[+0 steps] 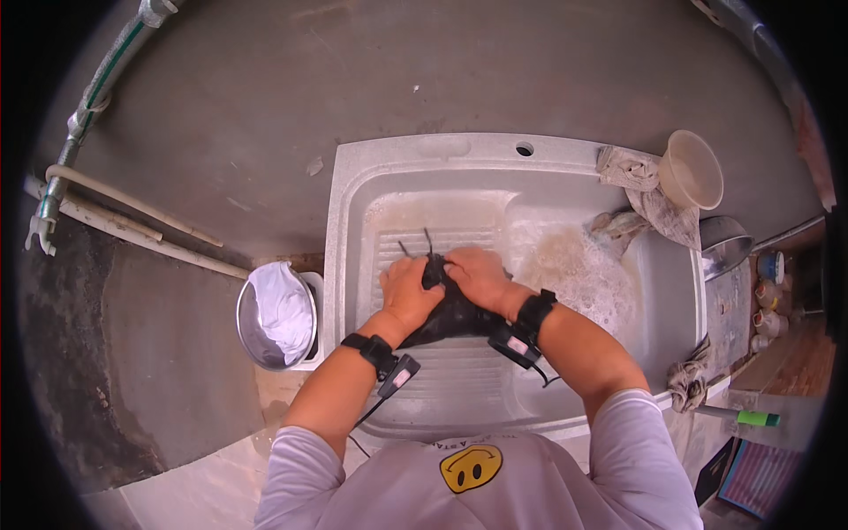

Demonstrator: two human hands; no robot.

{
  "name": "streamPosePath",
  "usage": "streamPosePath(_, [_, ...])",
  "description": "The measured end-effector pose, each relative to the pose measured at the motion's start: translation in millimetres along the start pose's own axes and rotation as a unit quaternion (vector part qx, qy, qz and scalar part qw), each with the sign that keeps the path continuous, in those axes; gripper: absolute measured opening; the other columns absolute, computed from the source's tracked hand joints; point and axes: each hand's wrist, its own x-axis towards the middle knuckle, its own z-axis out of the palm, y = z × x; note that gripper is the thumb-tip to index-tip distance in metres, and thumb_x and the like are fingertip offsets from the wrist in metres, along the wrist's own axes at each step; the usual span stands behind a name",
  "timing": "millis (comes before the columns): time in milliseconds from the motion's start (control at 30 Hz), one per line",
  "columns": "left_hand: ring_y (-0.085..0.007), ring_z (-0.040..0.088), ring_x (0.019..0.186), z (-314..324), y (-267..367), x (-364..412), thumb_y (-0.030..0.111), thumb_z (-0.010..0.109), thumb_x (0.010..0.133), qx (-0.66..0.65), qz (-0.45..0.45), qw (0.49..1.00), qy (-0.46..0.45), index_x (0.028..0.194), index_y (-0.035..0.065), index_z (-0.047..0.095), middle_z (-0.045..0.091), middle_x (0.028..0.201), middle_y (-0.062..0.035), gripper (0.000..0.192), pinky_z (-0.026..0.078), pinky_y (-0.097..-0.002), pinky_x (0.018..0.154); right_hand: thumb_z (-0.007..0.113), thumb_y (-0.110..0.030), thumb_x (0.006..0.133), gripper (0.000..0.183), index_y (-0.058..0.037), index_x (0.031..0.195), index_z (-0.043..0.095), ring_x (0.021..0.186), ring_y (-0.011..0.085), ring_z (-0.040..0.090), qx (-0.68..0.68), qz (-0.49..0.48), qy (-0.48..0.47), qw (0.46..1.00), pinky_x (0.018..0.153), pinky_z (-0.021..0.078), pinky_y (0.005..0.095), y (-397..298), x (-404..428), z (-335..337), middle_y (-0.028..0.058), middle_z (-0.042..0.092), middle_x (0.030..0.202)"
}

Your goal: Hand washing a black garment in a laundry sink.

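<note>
A wet black garment point(457, 313) with two dark cord ends lies on the ribbed washboard point(450, 391) of a grey laundry sink point(338, 218). My left hand point(407, 289) grips its upper edge from the left, the thumb against the cloth. Close beside it, my right hand point(478, 275) is closed on the same bunched edge. The cord ends stick out beyond my fingers. Foamy, brownish water point(583, 271) fills the basin to the right of the washboard. Parts of the garment are hidden under my hands and wrists.
A metal bowl point(244, 331) with white cloth point(285, 311) stands left of the sink. Grey rags point(662, 212) hang over the back right corner beside a plastic bowl point(692, 171). Another rag point(689, 377) drapes the front right corner. A tap point(43, 228) is at far left.
</note>
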Motion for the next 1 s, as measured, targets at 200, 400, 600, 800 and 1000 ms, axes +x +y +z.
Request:
streamPosePath(200, [-0.0407, 0.048, 0.097, -17.7, 35.2, -86.6, 0.007, 0.073, 0.066, -0.082, 0.194, 0.977, -0.035, 0.098, 0.0031, 0.059, 0.048, 0.103, -0.0197, 0.036, 0.039, -0.0489, 0.084, 0.065, -0.017, 0.08, 0.011, -0.0117, 0.089, 0.061, 0.103, 0.0297, 0.052, -0.065, -0.15, 0.049, 0.985, 0.086, 0.0355, 0.0441, -28.6, -120.2, 3.9, 0.0088, 0.056, 0.103])
streamPosePath(400, [-0.0387, 0.051, 0.098, 16.5, 4.9, 35.5, 0.004, 0.067, 0.067, 0.059, 0.085, 0.994, 0.038, 0.093, 0.0064, 0.059, 0.051, 0.103, -0.0217, 0.028, 0.039, -0.0482, 0.08, 0.057, -0.025, 0.085, 0.018, -0.0111, 0.095, 0.064, 0.1, 0.028, 0.056, -0.103, 0.046, 0.138, 0.984, 0.082, 0.0381, 0.0494, 9.4, 25.0, 12.9, 0.0109, 0.064, 0.095])
streamPosePath(600, [-0.0481, 0.046, 0.115, -12.4, 2.9, -37.9, 0.011, 0.072, 0.069, -0.191, 0.12, 0.969, -0.096, 0.087, 0.0044, 0.056, 0.047, 0.128, -0.029, 0.026, 0.039, -0.0479, 0.099, 0.062, -0.019, 0.083, 0.016, -0.0097, 0.096, 0.061, 0.105, 0.0317, 0.055, 0.054, -0.068, 0.043, 0.995, 0.089, 0.0365, 0.0465, -15.8, -55.6, 0.2, 0.0097, 0.061, 0.107])
streamPosePath(800, [-0.0455, 0.046, 0.111, -2.8, 26.6, -80.4, 0.007, 0.066, 0.066, -0.011, 0.255, 0.966, -0.044, 0.09, 0.0008, 0.057, 0.049, 0.121, -0.0273, 0.027, 0.036, -0.0514, 0.093, 0.061, -0.02, 0.082, 0.014, -0.0094, 0.091, 0.057, 0.099, 0.0289, 0.051, -0.093, -0.119, 0.051, 0.987, 0.082, 0.0346, 0.0493, -18.0, -99.4, 14.7, 0.0091, 0.058, 0.097])
streamPosePath(1000, [-0.0428, 0.053, 0.099, 14.9, 11.0, 25.2, 0.0, 0.063, 0.073, 0.009, 0.041, 0.999, 0.019, 0.121, -0.0026, 0.049, 0.058, 0.107, -0.0244, 0.05, 0.042, -0.0462, 0.089, 0.056, -0.021, 0.084, 0.016, -0.0074, 0.091, 0.06, 0.098, 0.0343, 0.054, -0.111, 0.013, 0.144, 0.983, 0.082, 0.0366, 0.0492, 1.9, 14.9, 9.1, 0.0124, 0.061, 0.096])
